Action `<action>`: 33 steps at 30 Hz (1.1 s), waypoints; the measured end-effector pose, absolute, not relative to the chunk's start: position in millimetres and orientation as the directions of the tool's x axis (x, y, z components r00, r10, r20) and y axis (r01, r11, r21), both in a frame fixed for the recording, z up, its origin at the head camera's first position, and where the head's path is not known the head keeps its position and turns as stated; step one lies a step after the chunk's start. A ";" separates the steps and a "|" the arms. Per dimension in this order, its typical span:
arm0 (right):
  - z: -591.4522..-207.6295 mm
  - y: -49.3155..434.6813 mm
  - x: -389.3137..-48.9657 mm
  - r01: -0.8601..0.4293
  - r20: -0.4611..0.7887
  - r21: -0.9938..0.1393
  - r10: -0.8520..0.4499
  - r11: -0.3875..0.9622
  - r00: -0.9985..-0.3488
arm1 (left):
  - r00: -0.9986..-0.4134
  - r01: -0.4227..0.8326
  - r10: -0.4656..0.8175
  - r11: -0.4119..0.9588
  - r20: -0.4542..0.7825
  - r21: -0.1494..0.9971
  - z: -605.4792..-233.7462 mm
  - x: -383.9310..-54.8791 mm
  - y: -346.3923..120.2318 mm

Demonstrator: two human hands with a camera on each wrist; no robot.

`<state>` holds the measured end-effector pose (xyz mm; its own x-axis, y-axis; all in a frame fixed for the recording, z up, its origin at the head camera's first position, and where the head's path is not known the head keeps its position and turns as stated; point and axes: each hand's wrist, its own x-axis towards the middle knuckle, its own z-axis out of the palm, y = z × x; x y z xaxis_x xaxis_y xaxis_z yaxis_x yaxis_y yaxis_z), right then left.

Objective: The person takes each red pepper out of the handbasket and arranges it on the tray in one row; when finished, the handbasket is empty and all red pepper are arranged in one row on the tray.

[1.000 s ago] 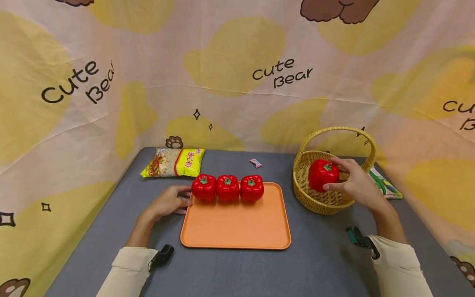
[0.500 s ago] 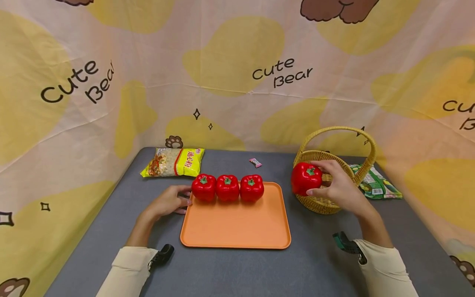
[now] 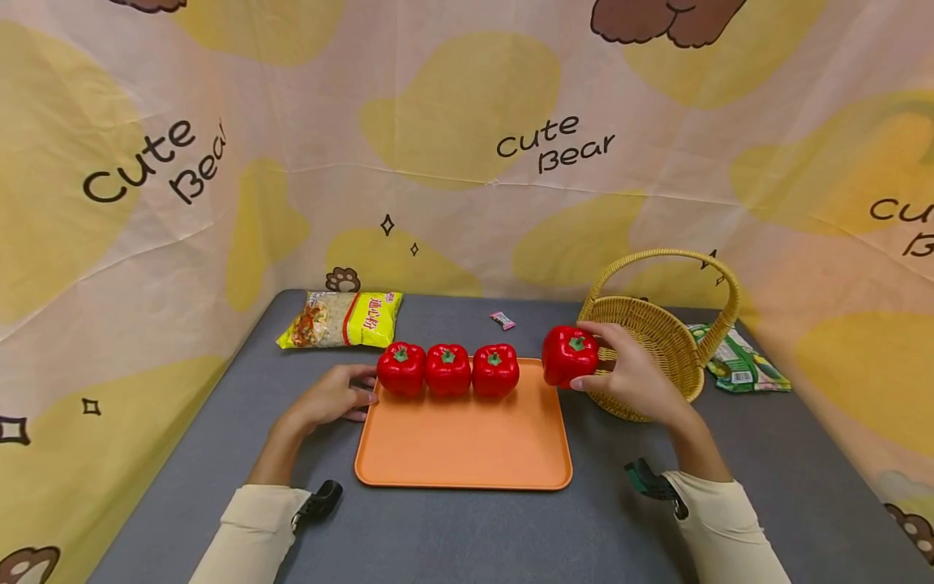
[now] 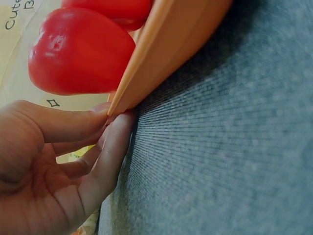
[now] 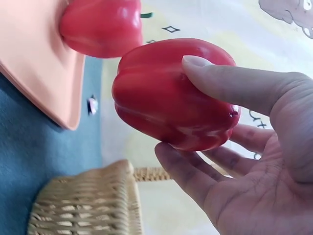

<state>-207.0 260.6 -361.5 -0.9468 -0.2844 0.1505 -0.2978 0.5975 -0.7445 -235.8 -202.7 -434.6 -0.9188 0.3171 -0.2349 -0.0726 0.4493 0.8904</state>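
Observation:
My right hand [image 3: 633, 375] holds a red bell pepper [image 3: 567, 357] between thumb and fingers, raised near the right back corner of the orange tray [image 3: 467, 446]. In the right wrist view the held pepper [image 5: 171, 95] is apart from the tray. Three more red bell peppers [image 3: 447, 370] stand side by side along the tray's back edge, green stems up. My left hand [image 3: 336, 397] is at the tray's left edge, beside the leftmost pepper. Seen from the left wrist, the thumb [image 4: 73, 122] and fingers pinch the tray's rim [image 4: 146, 63].
A wicker basket [image 3: 657, 332] with a tall handle stands right of the tray, nothing visible in it. Behind it lies a green packet [image 3: 740, 361]. At the back are a yellow pasta bag [image 3: 343, 319] and a small pink wrapped candy [image 3: 503, 320].
The right hand has carried the bell pepper out of the basket and leftward to the tray's right back corner. The left hand and the three tray peppers have stayed put.

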 end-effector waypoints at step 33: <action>-402.9 225.4 -222.1 -0.320 0.159 -0.655 -0.289 0.684 -0.944 | -0.915 -0.067 0.327 0.449 -0.234 0.891 -434.1 -236.0 -204.9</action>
